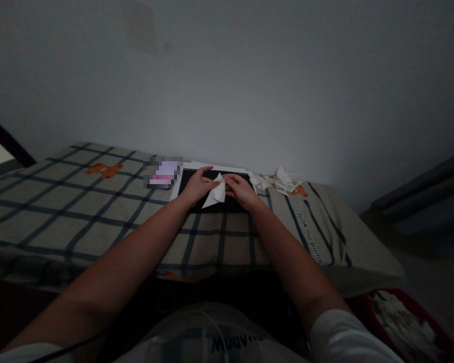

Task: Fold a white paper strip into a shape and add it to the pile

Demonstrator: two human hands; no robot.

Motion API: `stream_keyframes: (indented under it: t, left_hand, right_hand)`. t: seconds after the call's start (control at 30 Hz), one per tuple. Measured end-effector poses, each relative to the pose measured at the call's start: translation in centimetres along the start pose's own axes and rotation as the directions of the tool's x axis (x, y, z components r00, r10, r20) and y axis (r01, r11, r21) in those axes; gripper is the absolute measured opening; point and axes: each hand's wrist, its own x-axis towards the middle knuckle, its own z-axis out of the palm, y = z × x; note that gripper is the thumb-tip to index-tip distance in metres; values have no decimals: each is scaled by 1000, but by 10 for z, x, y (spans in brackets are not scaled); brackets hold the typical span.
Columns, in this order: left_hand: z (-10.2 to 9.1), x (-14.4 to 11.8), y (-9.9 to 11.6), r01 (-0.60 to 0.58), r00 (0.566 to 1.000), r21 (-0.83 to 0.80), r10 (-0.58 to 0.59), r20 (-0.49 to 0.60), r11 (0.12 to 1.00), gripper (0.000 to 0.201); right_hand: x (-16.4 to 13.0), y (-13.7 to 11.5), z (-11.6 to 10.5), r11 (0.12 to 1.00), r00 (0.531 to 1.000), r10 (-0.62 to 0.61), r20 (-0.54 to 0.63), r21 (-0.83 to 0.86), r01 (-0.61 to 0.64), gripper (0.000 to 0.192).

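Note:
A folded piece of white paper [215,195] is held between my two hands, above a black notebook or pad [232,205] with a row of holes along its far edge. My left hand [200,187] pinches the paper's left side with thumb and fingers, its index finger reaching forward. On the other side, my right hand [240,189] has its fingertips closed on the paper's upper right part. One pointed end of the paper sticks out toward me. White sheets [215,165] show from under the pad's far and left edges.
Crumpled or folded paper pieces [283,180] lie right of the pad. A phone-like object with a blurred screen [163,172] lies to the left. A checked cloth [109,201] covers the table against the wall [227,91]. A red container [431,317] with papers stands low at right.

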Motion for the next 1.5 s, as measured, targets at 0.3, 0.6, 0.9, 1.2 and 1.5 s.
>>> stream_keyframes:
  t: [0.3,0.6,0.9,1.2,1.5]
  left_hand:
    - [2,2,-1,29,997,-10,-28,65,1000,32]
    - [4,-1,8,108,992,-156,-95,86,982,32]
    - [3,-1,4,-11,996,4,11,84,1000,32]
    - [2,2,-1,-61,996,40,58,65,997,27]
    - [-3,2,0,-107,994,214,100,45,971,21]
  right_hand:
    - [-3,-3,2,999,998,25,61,22,-26,29]
    - [1,-2,3,995,1000,-24,-13,92,25,31]
    - [-1,-1,2,972,993,75,90,217,-93,26]
    - [-1,1,2,977,994,70,84,194,-85,27]
    - [-3,1,-1,981,989,100,109,153,-116,28]
